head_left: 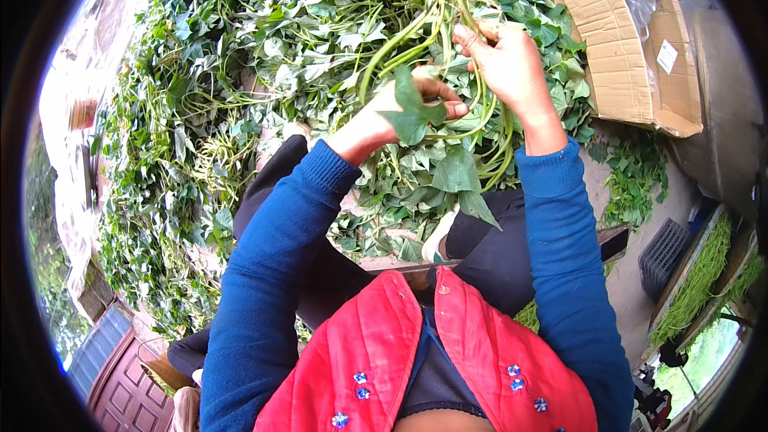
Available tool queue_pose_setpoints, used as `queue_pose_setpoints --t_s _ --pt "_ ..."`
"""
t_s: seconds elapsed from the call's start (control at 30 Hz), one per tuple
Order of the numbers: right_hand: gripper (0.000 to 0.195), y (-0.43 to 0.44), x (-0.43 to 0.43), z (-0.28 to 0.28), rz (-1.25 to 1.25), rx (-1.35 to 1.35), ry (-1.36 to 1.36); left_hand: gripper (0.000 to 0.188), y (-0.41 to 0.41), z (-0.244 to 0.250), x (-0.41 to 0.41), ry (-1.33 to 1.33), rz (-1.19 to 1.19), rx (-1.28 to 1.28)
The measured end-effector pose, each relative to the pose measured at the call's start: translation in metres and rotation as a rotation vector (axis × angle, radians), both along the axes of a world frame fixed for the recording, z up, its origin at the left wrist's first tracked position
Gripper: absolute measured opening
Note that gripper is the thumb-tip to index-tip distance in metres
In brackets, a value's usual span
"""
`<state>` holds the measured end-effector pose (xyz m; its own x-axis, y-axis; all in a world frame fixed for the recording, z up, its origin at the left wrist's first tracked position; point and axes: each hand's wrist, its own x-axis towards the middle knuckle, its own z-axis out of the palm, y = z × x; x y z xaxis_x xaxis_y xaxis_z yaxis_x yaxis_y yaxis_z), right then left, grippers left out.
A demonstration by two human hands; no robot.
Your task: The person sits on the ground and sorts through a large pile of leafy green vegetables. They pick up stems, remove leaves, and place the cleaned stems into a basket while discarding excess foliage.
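Note:
My right hand [510, 66] grips a loose bunch of long green vine stems [441, 6]. The stems hang and loop below the hand, with broad leaves [459, 171] at their lower ends. Just left of it and lower, my left hand [384, 111] is curled, thumb and fingertips together at a leaf. That lobed green leaf [411, 111] covers part of the palm and hides some of the fingers. Beneath both hands spreads a large heap of cut leafy vines [288, 42], which look like sweet potato vines.
An open cardboard box [618, 42] with a plastic bag [639, 3] stands at the right. Below it lie a smaller leaf pile [636, 180], a dark plastic crate [663, 255] and trays of thin green stalks [699, 282]. A woven basket [165, 369] and another person's dark-clothed leg [189, 351] are at lower left.

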<state>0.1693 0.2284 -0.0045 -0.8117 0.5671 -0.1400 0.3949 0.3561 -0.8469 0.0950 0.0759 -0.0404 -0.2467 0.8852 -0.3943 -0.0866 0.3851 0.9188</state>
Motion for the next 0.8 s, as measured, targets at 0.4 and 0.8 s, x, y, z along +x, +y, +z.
queue_pose_setpoints --t_s 0.4,0.8 --pt "0.024 0.003 -0.005 -0.008 -0.097 0.4 0.127 0.012 -0.011 0.009 -0.006 -0.429 -0.089 0.119" --pt "0.025 0.03 0.002 -0.004 -0.183 0.511 0.116 0.019 -0.019 0.018 -0.009 -0.197 0.065 0.022"
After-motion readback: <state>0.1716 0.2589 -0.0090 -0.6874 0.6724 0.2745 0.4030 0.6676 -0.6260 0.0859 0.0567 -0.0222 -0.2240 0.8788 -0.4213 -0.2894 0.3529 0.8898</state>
